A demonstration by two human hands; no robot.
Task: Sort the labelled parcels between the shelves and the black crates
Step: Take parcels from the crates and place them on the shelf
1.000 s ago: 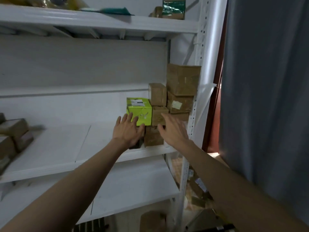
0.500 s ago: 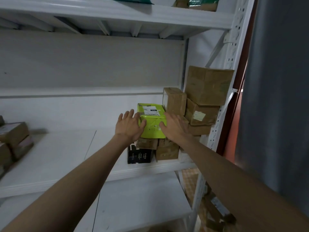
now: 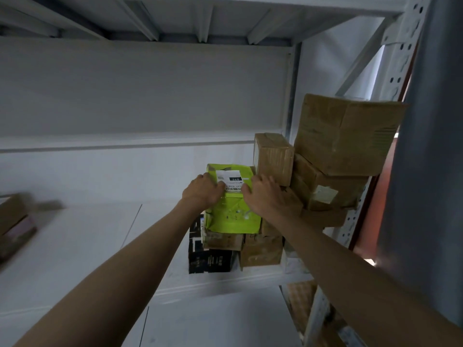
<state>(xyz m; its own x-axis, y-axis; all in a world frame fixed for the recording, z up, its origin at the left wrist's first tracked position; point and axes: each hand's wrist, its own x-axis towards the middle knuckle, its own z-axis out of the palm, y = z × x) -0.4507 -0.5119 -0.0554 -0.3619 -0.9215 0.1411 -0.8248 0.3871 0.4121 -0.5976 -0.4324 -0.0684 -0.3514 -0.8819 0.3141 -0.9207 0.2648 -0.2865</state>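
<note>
Blurred brown boxes [image 3: 15,221] cut off at left edge.

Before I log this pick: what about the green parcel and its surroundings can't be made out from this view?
- Label on the green parcel: head view, print too small, both hands cover its lower corners.
- Boxes at far left: blurred, cut off by the frame edge.
- Black box: printing too dark to read.
- Black crates: out of view.

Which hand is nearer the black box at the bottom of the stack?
Left. The left hand grips the green parcel above the black box; the right hand grips the parcel's far side.
</note>
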